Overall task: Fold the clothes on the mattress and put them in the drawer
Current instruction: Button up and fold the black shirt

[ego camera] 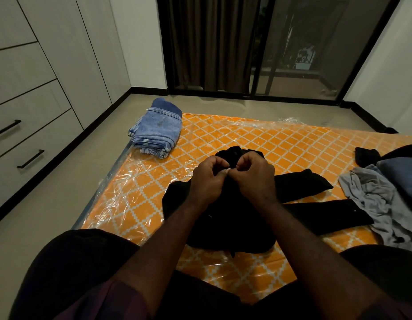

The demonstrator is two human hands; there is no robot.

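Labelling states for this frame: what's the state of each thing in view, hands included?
jeans: folded, stacked at the far left corner of the mattress.
black garment: unfolded, spread out, top bunched in both hands.
grey garment: crumpled, unfolded, at right.
drawers: shut.
left hand: pinches the black garment.
right hand: pinches the black garment.
curtain: drawn over the left part of the glass door.
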